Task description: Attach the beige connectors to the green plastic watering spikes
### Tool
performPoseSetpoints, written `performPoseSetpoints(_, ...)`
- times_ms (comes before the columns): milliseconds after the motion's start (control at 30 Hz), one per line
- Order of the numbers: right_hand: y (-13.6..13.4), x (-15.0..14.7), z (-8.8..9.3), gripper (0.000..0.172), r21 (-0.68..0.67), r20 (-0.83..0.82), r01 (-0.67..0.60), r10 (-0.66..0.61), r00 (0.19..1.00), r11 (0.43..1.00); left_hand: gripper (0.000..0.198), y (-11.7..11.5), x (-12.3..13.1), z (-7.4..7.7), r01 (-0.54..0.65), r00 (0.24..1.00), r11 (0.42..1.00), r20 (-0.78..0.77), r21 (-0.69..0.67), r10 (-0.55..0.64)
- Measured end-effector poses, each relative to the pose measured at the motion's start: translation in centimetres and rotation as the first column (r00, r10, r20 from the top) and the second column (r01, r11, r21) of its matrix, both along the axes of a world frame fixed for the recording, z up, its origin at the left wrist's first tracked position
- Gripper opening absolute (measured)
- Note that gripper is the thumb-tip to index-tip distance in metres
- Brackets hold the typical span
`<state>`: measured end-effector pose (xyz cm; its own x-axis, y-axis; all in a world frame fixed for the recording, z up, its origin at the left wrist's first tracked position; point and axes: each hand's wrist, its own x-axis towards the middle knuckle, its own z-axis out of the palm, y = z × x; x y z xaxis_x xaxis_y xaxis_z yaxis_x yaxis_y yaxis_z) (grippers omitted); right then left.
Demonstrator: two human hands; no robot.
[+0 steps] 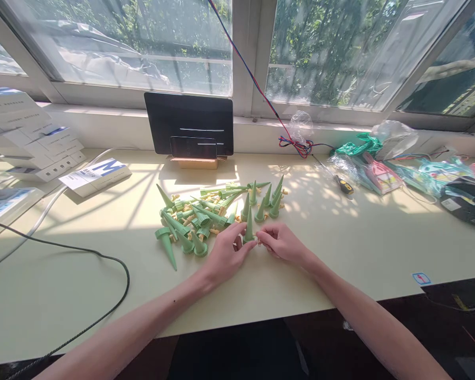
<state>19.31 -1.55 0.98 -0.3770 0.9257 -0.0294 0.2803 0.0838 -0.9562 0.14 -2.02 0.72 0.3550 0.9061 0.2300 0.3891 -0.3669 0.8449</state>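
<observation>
A green plastic watering spike (249, 224) stands point up on the table. My left hand (227, 252) is closed around its base, with thumb and fingers on either side. My right hand (282, 241) pinches a small tan valve (258, 241) at the right side of that base; the fingers mostly cover it. Left of and behind my hands lies a loose pile of similar green spikes (211, 212) with tan valves among them. Several more spikes (274, 205) stand upright just beyond my right hand.
A tablet (189, 119) and a phone (193, 148) lean in a stand by the window. White boxes (96, 176) are at the left, near a black cable (113, 257). A screwdriver (344, 185), coiled wires (296, 145) and bagged items (381, 174) lie at the back right.
</observation>
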Motion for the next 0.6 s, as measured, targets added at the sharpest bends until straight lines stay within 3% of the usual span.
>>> performPoseSetpoints(133, -0.01, -0.02, 0.00, 0.041, -0.038, -0.020, -0.005, 0.004, 1.000, 0.999, 0.014, -0.03, 0.02, -0.06, -0.001, 1.000, 1.000, -0.031, 0.024, 0.002)
performPoseSetpoints(400, 0.26, 0.00, -0.63, 0.039, 0.219, 0.095, -0.001, -0.021, 0.995, 0.976, 0.025, 0.00, -0.03, 0.38, -0.020, 0.996, 1.000, -0.082, 0.001, 0.020)
performPoseSetpoints(600, 0.19, -0.04, -0.57, 0.040, 0.200, 0.095, 0.013, -0.032, 0.995, 0.980, 0.024, 0.06, -0.03, 0.24, -0.019, 0.999, 1.000, -0.028, -0.010, 0.019)
